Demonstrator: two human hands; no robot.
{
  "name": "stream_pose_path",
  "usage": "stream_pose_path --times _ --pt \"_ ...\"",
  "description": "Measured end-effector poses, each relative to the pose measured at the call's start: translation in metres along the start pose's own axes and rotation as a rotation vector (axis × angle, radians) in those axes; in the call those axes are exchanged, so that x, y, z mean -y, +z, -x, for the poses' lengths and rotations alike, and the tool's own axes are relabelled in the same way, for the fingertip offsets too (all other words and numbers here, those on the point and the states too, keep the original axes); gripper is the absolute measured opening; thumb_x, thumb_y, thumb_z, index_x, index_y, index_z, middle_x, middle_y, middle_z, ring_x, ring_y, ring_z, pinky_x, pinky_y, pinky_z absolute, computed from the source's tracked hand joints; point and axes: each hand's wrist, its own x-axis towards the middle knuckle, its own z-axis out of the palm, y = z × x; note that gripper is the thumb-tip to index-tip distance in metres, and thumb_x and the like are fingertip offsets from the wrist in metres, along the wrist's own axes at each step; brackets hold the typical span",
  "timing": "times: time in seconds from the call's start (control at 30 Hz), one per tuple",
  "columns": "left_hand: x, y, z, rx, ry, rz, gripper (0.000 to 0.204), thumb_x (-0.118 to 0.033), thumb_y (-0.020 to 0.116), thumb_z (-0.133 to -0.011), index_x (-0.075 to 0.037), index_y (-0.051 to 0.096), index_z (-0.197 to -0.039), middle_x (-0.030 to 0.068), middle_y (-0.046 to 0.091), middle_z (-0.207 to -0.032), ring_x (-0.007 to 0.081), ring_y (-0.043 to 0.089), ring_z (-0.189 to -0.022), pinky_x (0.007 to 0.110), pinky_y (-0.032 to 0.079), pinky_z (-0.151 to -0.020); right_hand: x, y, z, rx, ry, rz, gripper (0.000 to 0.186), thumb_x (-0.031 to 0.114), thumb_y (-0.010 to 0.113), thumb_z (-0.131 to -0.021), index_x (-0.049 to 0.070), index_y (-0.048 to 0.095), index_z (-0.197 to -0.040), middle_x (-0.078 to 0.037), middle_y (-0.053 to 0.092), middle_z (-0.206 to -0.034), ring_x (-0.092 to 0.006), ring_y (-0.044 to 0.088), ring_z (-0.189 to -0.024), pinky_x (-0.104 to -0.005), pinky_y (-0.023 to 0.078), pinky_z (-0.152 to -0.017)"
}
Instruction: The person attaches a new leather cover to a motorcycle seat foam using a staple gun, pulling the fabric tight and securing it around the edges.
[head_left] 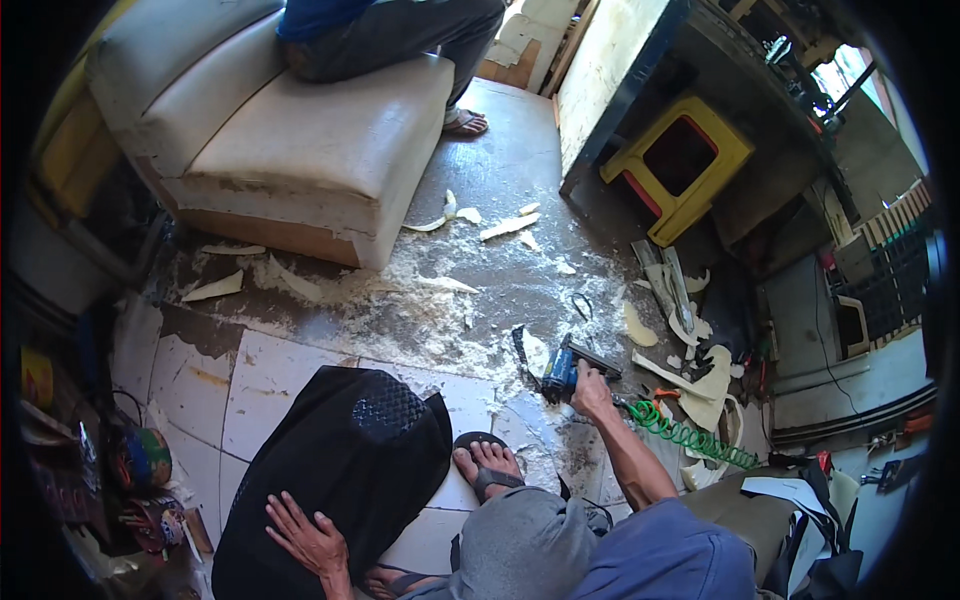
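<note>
Plainly, the blue tool (pixel 558 373) sits in the right grip (pixel 592 392).

Black is shown on the padded cushion (pixel 310 450), and a dark, shiny criss-cross pattern can be seen at one end. The air stapler (pixel 562 372) is coloured blue and black. The curly hose (pixel 690 436) is coloured bright green. Yellow and red are seen on the plastic stool (pixel 690 208), and cream on the sofa (pixel 310 130).

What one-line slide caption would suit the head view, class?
Left hand resting on a black cover, right hand gripping a blue-black tool, pale scraps littering the floor.
</note>
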Motion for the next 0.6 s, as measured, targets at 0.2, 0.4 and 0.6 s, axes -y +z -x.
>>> stream_pose_path --times 0.2,0.4,0.6 --pt "-0.001 0.001 -0.006 -0.003 0.016 -0.012 0.06 -0.036 0.032 -0.102 -0.007 0.035 -0.155 0.0155 0.028 -0.163 0.0325 0.025 -0.151 0.055 0.014 -0.123 -0.039 0.027 -0.007 -0.002 -0.162 -0.097 0.076 0.006 0.073 -0.076 0.008 0.04 -0.144 -0.023 0.056 -0.128 -0.0431 0.056 -0.114 -0.0479 0.049 -0.099" --pt "-0.004 0.0 -0.006 -0.028 0.021 -0.007 0.059 -0.037 0.031 -0.103 -0.007 0.036 -0.154 0.0152 0.029 -0.163 0.0326 0.026 -0.151 0.056 0.015 -0.122 -0.037 0.029 -0.015 0.035 -0.1 -0.099 0.075 0.0 0.067 -0.075 0.007 0.04 -0.145 -0.02 0.058 -0.122 -0.0412 0.056 -0.112 -0.0475 0.048 -0.099" --pt "-0.003 0.001 -0.002 -0.031 0.01 0.003 0.059 -0.039 0.032 -0.104 -0.008 0.037 -0.154 0.0154 0.03 -0.162 0.033 0.026 -0.151 0.057 0.016 -0.122 -0.026 0.017 -0.011 0.059 -0.102 -0.087 0.074 -0.001 0.062 -0.079 0.004 0.038 -0.148 -0.022 0.06 -0.117 -0.0416 0.057 -0.111 -0.0474 0.048 -0.098"
